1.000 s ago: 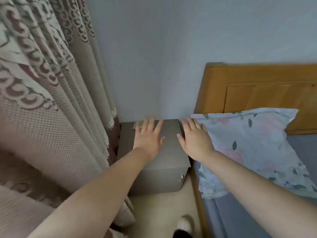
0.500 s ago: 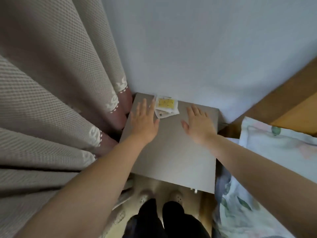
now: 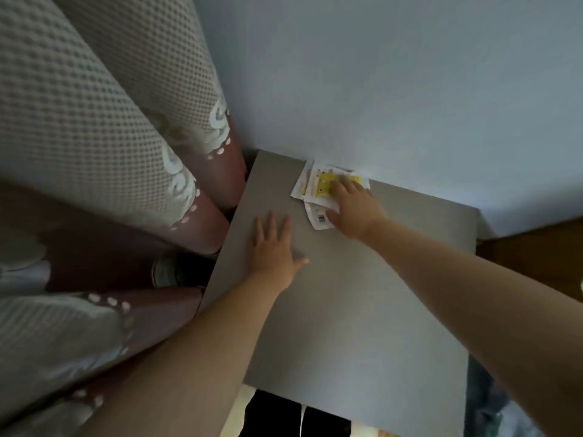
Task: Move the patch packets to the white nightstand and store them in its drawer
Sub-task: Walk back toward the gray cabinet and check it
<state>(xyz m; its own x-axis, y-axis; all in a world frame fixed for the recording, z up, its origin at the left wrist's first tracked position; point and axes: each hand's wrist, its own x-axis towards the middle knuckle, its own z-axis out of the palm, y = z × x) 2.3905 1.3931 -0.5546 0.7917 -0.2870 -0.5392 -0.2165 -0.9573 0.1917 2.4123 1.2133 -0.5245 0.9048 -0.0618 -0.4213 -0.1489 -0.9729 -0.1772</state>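
A small pile of patch packets, white with a yellow panel on the top one, lies at the back edge of the grey nightstand top, against the wall. My right hand lies over the right side of the pile, fingers on the yellow packet and thumb by a lower packet with a barcode. Whether it pinches the pile is unclear. My left hand rests flat on the top, fingers straight, left of and below the pile and not touching it.
A patterned curtain hangs close along the nightstand's left side. The pale wall stands right behind it. A wooden headboard is at the right. My dark-trousered legs show below the front edge.
My right hand has moved left and back from the bare top onto the packets. The camera has come closer over the nightstand. My left hand stays flat on the top.
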